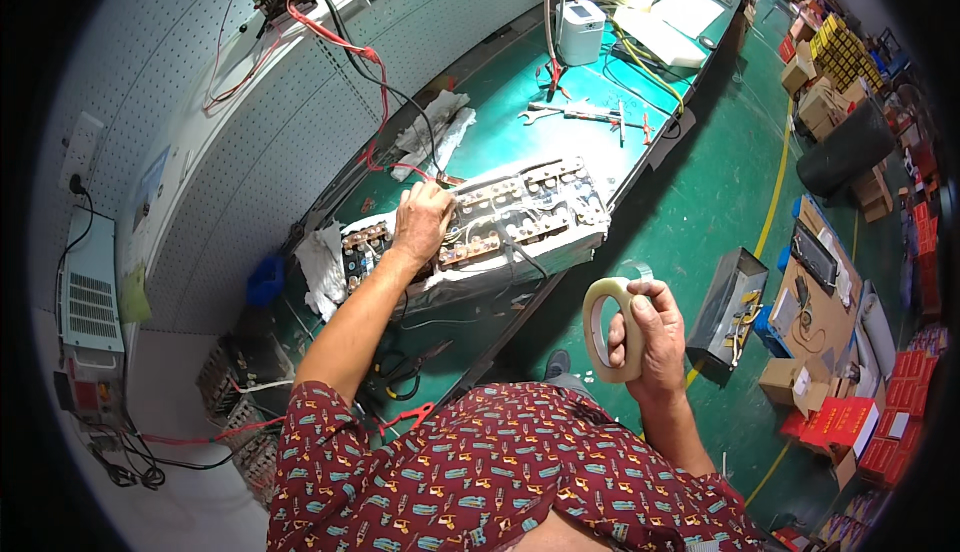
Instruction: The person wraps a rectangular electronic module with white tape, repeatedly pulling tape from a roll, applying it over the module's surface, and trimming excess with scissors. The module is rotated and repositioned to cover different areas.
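2 bare hands belong to the person in the patterned maroon shirt (pixel 480 467), and from where I stand, looking along with the head camera, each has its own job. The left hand (pixel 422 220) is down on the top of a battery pack (pixel 515 214), fingers bent and drawn close together. I cannot tell whether they pinch something or only press, since the back of the hand hides the tips; it may be steadying the pack.

That pack lies slantwise on the green worktop (pixel 490 137), near its front edge, probably for easy reach. Its copper-coloured terminal strips face up, which leaves them exposed to view, and pale wrapping covers the near long side.

The right hand (pixel 655 337) is clamped on a roll of tape (pixel 592 337), thumb outside and fingers through the hole, a grip that seems meant to carry it securely. The roll hangs in the air beyond the worktop's edge, clear of the pack.

Crumpled white wrapping (pixel 320 267) sits against the pack's left end. A wrench (pixel 543 112) lies behind it, near a white boxy device (pixel 580 34), perhaps parked there to leave working room. Down on the floor, right of the roll, stands a grey metal box (pixel 725 307).
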`<action>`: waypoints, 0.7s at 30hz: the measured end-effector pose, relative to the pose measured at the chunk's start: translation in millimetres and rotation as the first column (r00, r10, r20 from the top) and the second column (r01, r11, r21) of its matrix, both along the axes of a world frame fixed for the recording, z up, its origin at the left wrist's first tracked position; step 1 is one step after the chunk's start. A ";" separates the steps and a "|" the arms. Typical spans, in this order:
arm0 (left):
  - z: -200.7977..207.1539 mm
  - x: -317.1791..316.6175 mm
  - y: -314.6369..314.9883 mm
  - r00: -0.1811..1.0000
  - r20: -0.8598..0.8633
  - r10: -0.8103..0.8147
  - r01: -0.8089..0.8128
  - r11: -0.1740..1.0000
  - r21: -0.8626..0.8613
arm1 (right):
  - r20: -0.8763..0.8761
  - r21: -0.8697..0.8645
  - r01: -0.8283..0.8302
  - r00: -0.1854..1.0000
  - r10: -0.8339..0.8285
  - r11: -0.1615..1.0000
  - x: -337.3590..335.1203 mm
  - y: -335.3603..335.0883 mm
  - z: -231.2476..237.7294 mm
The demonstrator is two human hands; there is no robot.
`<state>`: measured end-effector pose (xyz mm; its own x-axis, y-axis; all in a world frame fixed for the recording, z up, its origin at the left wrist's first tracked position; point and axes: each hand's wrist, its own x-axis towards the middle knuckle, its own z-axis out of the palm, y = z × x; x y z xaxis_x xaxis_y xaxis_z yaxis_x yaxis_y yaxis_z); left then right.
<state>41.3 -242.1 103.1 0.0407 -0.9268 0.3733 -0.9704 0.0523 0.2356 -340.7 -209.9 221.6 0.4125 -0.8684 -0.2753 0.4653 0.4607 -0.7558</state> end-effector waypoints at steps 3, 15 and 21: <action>-1.9 -4.2 0.8 0.997 0.047 -0.056 0.055 0.998 0.028 | 0.004 0.026 -0.016 1.000 0.016 1.000 -0.2 -0.7 -3.1; 12.4 -11.6 19.8 0.976 0.134 -0.169 0.136 0.964 0.227 | -0.008 0.011 -0.133 0.991 0.133 0.991 2.3 -8.3 -7.7; 58.3 -42.8 42.4 0.981 -0.191 -0.030 0.035 0.999 0.023 | -0.256 -0.106 -0.417 0.889 0.381 0.903 0.6 -10.4 3.1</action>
